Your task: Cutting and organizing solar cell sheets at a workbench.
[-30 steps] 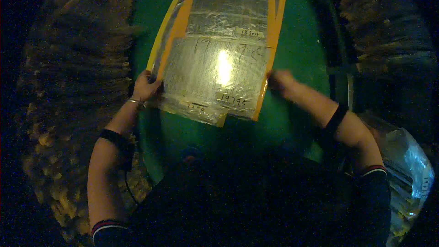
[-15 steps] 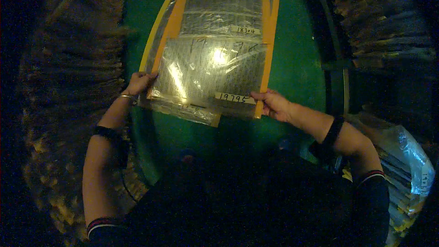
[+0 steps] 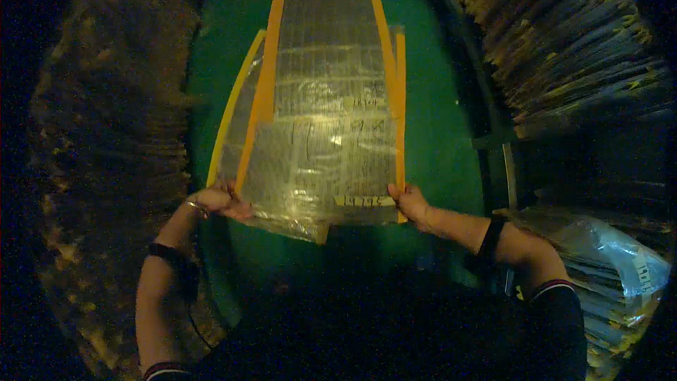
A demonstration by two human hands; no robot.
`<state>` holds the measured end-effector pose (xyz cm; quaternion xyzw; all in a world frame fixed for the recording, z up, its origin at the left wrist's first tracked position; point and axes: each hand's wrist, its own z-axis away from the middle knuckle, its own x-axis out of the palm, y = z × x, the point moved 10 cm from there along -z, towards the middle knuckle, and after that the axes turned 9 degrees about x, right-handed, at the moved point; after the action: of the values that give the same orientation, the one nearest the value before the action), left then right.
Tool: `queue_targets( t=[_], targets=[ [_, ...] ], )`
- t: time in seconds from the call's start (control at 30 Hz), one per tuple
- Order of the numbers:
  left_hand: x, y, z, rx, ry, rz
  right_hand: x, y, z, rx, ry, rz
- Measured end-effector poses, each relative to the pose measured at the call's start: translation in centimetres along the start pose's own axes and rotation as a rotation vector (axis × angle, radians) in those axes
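Both hands are gripping the near end of a clear, orange-edged sheet point(image 3: 328, 169) lying on the green surface point(image 3: 437, 134). The left hand point(image 3: 215, 201) is pinching its left corner, the right hand point(image 3: 409, 203) its right corner. More sheets point(image 3: 324, 42) are lying underneath, stretching far. Stacked bundles point(image 3: 578, 49) are standing at right.

Glossy clear plastic sheet point(image 3: 328, 162), orange tape edges; matt green surface point(image 3: 437, 134).

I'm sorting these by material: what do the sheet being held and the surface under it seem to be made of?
The top sheet, gripped by the left hand and right hand, looks like clear glossy plastic film: it glares and wrinkles. Its orange edge strips look like matte tape or card, hard to tell which. The green surface looks smooth and dull, perhaps painted or a mat.
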<state>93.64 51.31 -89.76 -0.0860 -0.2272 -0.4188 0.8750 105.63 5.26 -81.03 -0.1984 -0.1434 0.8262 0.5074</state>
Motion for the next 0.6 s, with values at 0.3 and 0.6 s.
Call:
queue_targets(
  t=[0.3,0.6],
  targets=[
    [13.7,-0.8,1.8,0.067,-0.075,-1.170,-1.8,5.2,-6.8,0.065,0.048,-0.145],
    [11.4,-3.0,2.0,-0.133,-0.098,-1.022,-2.2,3.3,-4.2,-0.003,0.104,-0.064]
  ],
)
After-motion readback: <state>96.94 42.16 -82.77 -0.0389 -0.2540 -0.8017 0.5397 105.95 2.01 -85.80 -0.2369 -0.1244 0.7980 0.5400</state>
